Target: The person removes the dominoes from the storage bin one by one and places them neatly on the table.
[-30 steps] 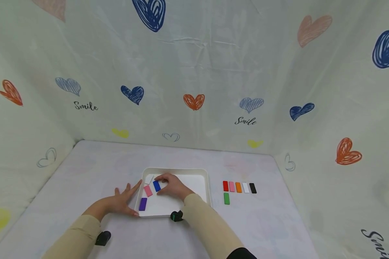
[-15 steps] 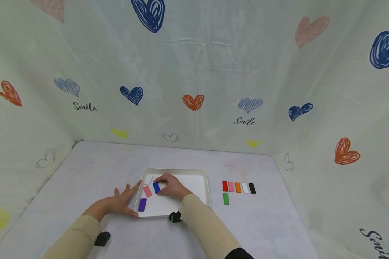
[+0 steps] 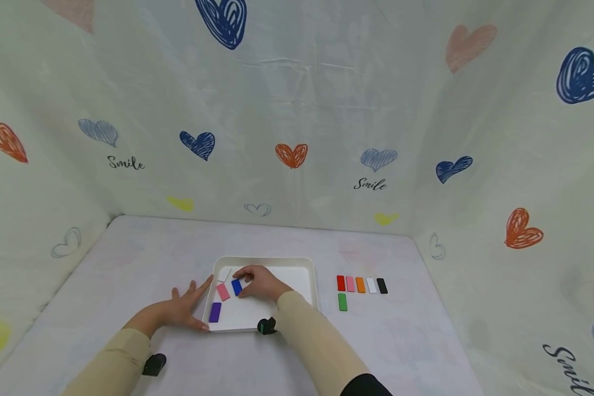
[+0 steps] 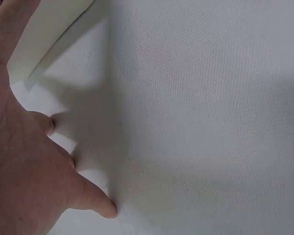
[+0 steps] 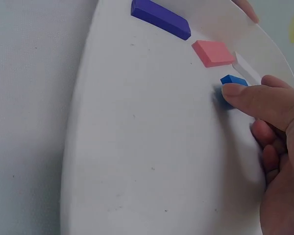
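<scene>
My right hand (image 3: pixel 263 284) pinches a small blue block (image 3: pixel 236 287) between thumb and fingers, inside a white tray (image 3: pixel 297 261). In the right wrist view the thumb (image 5: pixel 257 100) covers part of the blue block (image 5: pixel 234 80). Beside it lie a pink block (image 3: pixel 223 292) and a thin white piece (image 3: pixel 225 274); a purple block (image 3: pixel 215 312) is nearer the tray's front left corner. My left hand (image 3: pixel 179 311), fingers spread, touches the tray's left rim. The left wrist view shows that hand (image 4: pixel 29 161) holding nothing.
Right of the tray, a row of small blocks lies on the white table (image 3: pixel 401 341): red (image 3: pixel 340 283), pink (image 3: pixel 350 284), orange (image 3: pixel 360 285), white (image 3: pixel 371 285) and black (image 3: pixel 382 286). A green block (image 3: pixel 342 302) sits in front of the red one. A heart-patterned curtain (image 3: pixel 326 126) stands behind.
The head view has shifted slightly. Within the tray, the blue block has moved a touch toward the near side under my right hand. My left hand stays at the rim.
</scene>
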`<state>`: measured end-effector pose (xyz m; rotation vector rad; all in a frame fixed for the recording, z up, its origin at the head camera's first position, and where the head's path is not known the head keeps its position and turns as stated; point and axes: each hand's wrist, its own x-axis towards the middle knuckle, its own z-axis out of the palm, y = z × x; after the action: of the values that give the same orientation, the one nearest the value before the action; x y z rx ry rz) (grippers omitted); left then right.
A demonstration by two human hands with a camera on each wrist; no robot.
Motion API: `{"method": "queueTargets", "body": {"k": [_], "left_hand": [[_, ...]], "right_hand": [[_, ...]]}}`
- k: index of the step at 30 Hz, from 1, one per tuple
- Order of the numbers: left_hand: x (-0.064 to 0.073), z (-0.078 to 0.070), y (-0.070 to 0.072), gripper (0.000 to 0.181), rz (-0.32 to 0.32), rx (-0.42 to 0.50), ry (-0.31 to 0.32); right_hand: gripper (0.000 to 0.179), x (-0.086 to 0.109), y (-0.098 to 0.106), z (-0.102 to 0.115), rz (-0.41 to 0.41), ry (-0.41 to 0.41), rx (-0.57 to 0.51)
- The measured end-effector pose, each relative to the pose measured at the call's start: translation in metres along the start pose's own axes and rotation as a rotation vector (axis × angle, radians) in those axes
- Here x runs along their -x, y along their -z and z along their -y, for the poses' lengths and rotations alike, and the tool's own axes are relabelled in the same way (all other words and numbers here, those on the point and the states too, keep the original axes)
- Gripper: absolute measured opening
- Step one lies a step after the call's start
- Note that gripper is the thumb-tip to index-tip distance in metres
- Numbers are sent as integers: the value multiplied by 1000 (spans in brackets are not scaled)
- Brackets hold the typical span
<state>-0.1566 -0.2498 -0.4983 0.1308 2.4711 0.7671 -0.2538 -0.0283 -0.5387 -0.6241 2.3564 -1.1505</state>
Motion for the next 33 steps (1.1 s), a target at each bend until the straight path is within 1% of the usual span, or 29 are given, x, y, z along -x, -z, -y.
{"method": "queueTargets", "body": {"k": [3, 7, 10, 15, 20, 23, 27, 33], "left_hand": [[0, 0, 0, 120, -1, -5, -12], [1, 0, 1, 120, 5, -4, -4], [2, 0, 2, 120, 6, -1, 1], [2, 1, 2, 122, 5, 5, 3], [0, 3, 0, 122, 2, 5, -4], [-1, 4, 0, 122, 4, 5, -3], [0, 4, 0, 122, 1, 4, 0], [0, 4, -1, 123, -1, 4, -12]], "right_hand": [[41, 0, 5, 2, 22, 1, 9], [43, 1, 11, 4, 55, -19, -23], [43, 3, 15, 5, 79, -22, -39], [43, 10, 22, 6, 131, -22, -30], [45, 22, 27, 4, 208, -43, -16], [44, 31, 30, 1, 255, -58, 10], [42, 42, 33, -1, 281, -54, 38], [43, 59, 42, -2, 312, -49, 18]]}}
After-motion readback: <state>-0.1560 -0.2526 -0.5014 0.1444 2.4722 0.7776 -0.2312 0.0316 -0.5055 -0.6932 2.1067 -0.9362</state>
